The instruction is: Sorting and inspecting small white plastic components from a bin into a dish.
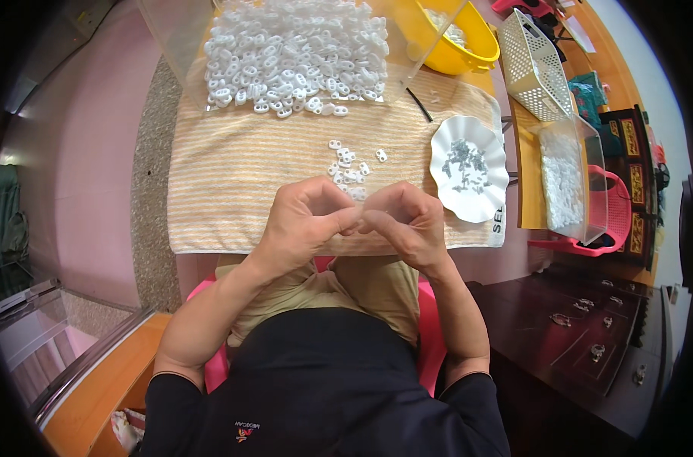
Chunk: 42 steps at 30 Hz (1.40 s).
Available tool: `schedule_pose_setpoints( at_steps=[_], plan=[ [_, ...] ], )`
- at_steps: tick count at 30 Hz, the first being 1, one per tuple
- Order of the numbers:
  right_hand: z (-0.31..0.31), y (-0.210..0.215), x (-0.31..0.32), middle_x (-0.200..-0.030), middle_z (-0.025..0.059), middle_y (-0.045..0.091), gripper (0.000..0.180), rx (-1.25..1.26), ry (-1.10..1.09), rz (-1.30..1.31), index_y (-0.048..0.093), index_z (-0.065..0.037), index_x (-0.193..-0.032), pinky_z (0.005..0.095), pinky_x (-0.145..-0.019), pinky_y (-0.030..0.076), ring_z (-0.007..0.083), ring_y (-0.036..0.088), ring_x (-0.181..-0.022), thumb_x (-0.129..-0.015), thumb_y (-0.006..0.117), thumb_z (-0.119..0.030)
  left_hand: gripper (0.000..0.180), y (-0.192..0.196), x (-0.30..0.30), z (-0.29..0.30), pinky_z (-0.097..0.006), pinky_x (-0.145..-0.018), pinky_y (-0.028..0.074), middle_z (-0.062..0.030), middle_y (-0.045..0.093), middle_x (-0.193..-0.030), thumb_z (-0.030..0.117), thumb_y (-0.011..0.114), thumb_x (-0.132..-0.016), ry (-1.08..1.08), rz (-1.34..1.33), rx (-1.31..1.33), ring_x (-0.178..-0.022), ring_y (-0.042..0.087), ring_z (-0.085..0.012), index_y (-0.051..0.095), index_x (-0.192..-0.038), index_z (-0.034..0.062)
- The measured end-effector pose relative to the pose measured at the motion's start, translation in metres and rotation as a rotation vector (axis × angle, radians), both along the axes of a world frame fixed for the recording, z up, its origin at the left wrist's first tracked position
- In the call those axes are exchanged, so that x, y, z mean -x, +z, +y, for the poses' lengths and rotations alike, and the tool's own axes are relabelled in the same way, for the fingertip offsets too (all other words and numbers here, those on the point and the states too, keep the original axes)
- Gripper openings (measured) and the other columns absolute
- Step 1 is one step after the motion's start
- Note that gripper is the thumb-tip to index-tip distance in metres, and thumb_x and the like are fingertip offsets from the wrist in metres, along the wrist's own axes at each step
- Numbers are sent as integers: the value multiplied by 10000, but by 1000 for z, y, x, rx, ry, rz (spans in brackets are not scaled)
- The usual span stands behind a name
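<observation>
My left hand [304, 222] and my right hand [409, 226] meet over the near edge of a striped towel [232, 183]. Thumbs and fingertips of both are pinched together, and whatever they pinch is hidden between them. Just beyond my fingers lies a small loose group of white plastic pieces with two holes [345, 174]. One more such piece [381, 155] lies apart to the right. A large heap of the same white pieces [293, 57] fills a clear box at the far side. Right of my right hand, a white wavy-rimmed plate [483, 207] holds many small grey, clear-looking parts.
A yellow basin [479, 57] with white pieces stands at the far right, near a black stick [418, 104] on the towel. Further right are a white perforated basket [535, 65], a clear bin of white parts [561, 179] and a pink chair [619, 202]. Dark furniture [544, 327] stands near right.
</observation>
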State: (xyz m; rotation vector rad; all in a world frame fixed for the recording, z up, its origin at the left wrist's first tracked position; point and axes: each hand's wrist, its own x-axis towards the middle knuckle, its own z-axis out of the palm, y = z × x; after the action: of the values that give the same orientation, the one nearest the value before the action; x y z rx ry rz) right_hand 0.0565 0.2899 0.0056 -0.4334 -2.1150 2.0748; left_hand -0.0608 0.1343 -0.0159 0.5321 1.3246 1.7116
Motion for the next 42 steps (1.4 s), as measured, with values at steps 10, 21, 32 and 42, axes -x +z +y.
schedule_pose_setpoints(
  at_steps=[10,21,32,42],
  plan=[
    [-2,-7,-3,-823,53,651,127,-194,-36,192,598,4,-893,236,-666,475,100,612,-741,-815,663,80,85,-7,-1,1,-235,-665,548,-71,663,-794,46,687,-869,17,-155,-14,-709,645,-109,618,-891,2],
    [-1,-5,-5,-801,117,652,171,-693,-16,449,582,-26,-812,310,-591,494,224,636,-675,-747,699,80,93,-1,-5,2,-233,-632,554,-66,660,-783,62,682,-877,2,-427,15,-688,649,-118,596,-895,32],
    [-10,-8,-10,-807,101,658,151,-540,-70,399,585,1,-852,276,-618,485,166,623,-681,-789,671,108,98,0,-10,0,-234,-643,553,-69,649,-783,63,666,-893,26,-270,-19,-688,639,-112,583,-905,12],
    [-11,-2,-7,-932,98,661,125,82,-28,27,597,56,-1012,251,-743,550,133,660,-848,-897,621,11,92,0,-17,1,-228,-640,496,-50,668,-764,71,666,-898,154,96,-48,-705,624,-83,608,-868,6]
  ],
)
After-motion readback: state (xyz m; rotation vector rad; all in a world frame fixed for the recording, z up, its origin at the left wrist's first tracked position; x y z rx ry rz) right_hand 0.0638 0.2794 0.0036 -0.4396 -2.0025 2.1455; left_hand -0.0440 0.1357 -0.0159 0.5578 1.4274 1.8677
